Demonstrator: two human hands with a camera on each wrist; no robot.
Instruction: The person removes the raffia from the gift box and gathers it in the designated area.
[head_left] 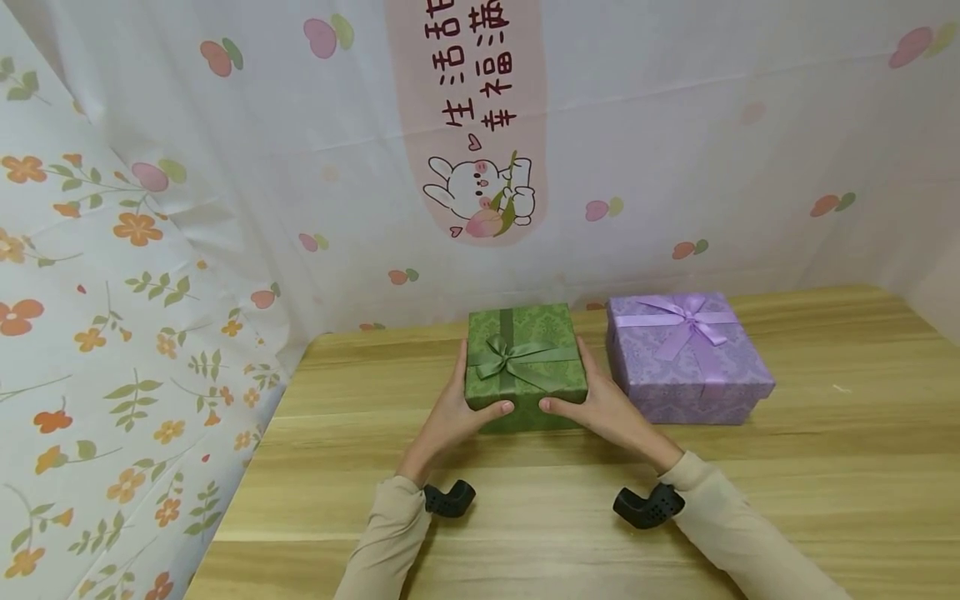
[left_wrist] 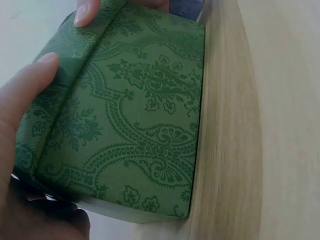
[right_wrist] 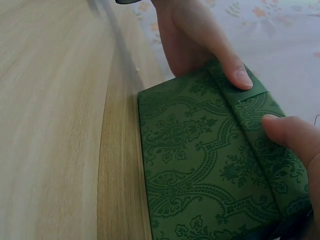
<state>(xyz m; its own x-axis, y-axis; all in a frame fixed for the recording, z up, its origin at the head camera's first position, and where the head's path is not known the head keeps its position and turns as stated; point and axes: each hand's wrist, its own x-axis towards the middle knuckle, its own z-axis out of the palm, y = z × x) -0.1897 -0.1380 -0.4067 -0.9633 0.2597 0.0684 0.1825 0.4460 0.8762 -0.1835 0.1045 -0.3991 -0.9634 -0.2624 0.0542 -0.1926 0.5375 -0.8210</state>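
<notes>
A green patterned gift box (head_left: pixel 528 371) with a ribbon bow on its lid sits on the wooden table. My left hand (head_left: pixel 454 407) grips its left side, the thumb pressed on the front of the lid's rim (left_wrist: pixel 75 62). On the opposite side, my right hand (head_left: pixel 606 407) holds it the same way, and both thumbs point toward each other with a small gap. The fingers run back along the box's sides, partly hidden. In both wrist views the lid covers the top of the box (right_wrist: pixel 185 155), whose bottom edge appears to rest on the table.
A purple gift box (head_left: pixel 690 362) with a lilac bow stands close to the right of the green one. The wooden table (head_left: pixel 360 442) ends at a printed cloth (head_left: pixel 637 150) behind and a floral cloth (head_left: pixel 135 350) at left. A black wrist mount shows under each wrist.
</notes>
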